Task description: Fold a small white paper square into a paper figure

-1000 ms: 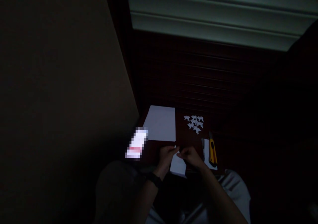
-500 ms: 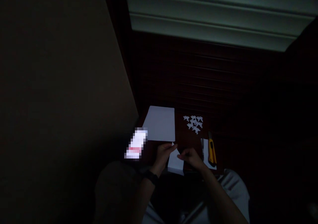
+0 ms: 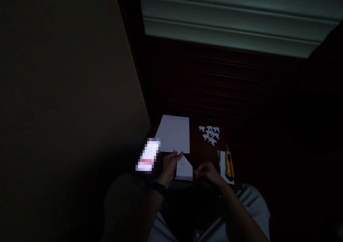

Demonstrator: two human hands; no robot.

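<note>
My left hand (image 3: 170, 166) is closed on a small white sheet of paper (image 3: 184, 170), thumb on top near its upper left. The paper's upper right corner is slanted, and a crease crosses it near the bottom edge. Just off the paper's right edge is my right hand (image 3: 208, 172), its thumb and forefinger together. Whether anything sits between those fingertips is too dark to tell. Beyond my left hand, a larger white sheet (image 3: 174, 133) lies flat on the dark red-brown table (image 3: 197, 152).
Several small folded white paper shapes (image 3: 210, 134) lie in a cluster at the back right. A yellow box cutter (image 3: 228, 165) rests partly over white paper strips (image 3: 222, 163) at the right. A lit phone (image 3: 148, 155), blurred out, is at the left beside a wall (image 3: 128, 102).
My left hand has shifted left with the small paper. Its right edge has come away from my right hand's fingertips, which have stayed nearly in place.
</note>
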